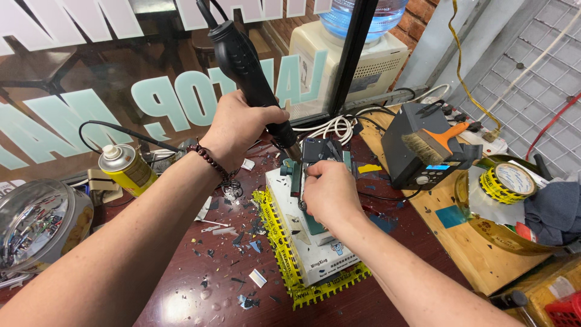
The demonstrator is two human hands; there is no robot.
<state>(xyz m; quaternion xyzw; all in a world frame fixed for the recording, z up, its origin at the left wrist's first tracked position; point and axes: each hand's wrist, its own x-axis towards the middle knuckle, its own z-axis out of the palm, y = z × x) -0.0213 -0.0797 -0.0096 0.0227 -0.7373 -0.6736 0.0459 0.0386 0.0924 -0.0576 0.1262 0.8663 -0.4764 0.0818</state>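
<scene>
Left hand (239,124) clenched round one black hot-air gun (248,66), nozzle toward 5 o'clock; right hand (327,194) fingers pinching one clamped phone (321,151).

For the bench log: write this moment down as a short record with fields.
left hand: left hand grips a black heat gun, nozzle pointing down
right hand: right hand rests on a phone clamped in a holder
under the holder: white box edged with yellow tape
table: dark red table, littered with glass bits
left side: yellow spray can, clear jar
right side: brush on a grey station, tape roll
</scene>
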